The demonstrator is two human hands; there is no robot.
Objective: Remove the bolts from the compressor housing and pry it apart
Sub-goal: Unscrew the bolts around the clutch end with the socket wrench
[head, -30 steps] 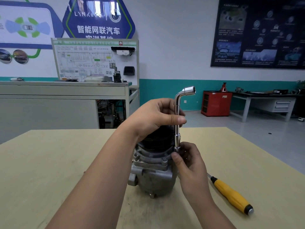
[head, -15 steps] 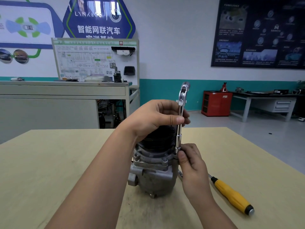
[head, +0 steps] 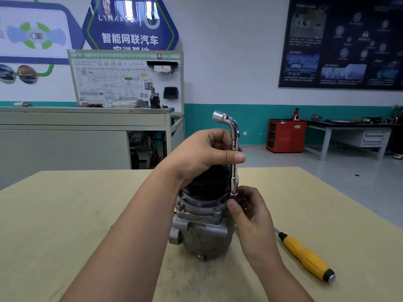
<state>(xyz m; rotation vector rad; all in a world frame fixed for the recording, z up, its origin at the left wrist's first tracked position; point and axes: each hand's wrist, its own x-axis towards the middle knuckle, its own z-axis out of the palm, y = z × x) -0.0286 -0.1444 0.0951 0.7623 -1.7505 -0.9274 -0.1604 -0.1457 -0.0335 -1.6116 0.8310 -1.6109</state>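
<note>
Bench [head: 65, 214]: carries the compressor housing [head: 202, 234], standing on end directly under the left hand [head: 202, 155] and touching the inner side of the right hand [head: 248, 212].

Left hand: closed round the upper shaft of the L-shaped socket wrench [head: 234, 173], thumb laid across the front.

Right hand: fingers curled round the wrench's lower socket end, at the housing flange. The bolt under it is hidden.

Wrench: upright, bent head above the left hand.

Screwdriver [head: 305, 256]: lies on the bench just outboard of the right wrist, untouched.

Flange bolt [head: 217, 212]: seated, just left of the right thumb.

Judgement: bolt removal is in hand, with prying not yet begun. The next move calls for spinning the shaft while the right hand keeps the socket square on the bolt head, then shifting to the next bolt.
</note>
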